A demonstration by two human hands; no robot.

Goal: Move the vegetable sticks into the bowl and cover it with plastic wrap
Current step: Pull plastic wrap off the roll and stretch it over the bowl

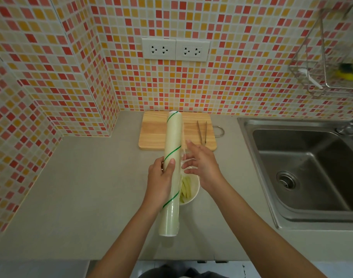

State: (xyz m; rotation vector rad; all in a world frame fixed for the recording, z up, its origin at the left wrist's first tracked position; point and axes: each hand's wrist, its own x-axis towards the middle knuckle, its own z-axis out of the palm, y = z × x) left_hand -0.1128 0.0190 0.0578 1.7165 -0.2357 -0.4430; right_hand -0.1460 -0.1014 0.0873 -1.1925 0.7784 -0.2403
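Observation:
A long roll of plastic wrap (172, 155) with thin green stripes is held lengthwise above the counter by my left hand (161, 177), which grips it around its middle. My right hand (201, 161) sits just right of the roll, fingers pinching a loose, crinkled edge of clear film (183, 157). Below both hands stands a white bowl (194, 194) holding pale yellow-green vegetable sticks (185, 190); the roll and my hands hide most of it.
A wooden cutting board (153, 133) lies against the tiled wall, with metal tongs (202, 131) on its right side. A steel sink (304, 169) fills the right. A wire rack (328, 63) hangs on the wall above it. Two wall sockets (175, 49) sit above the board.

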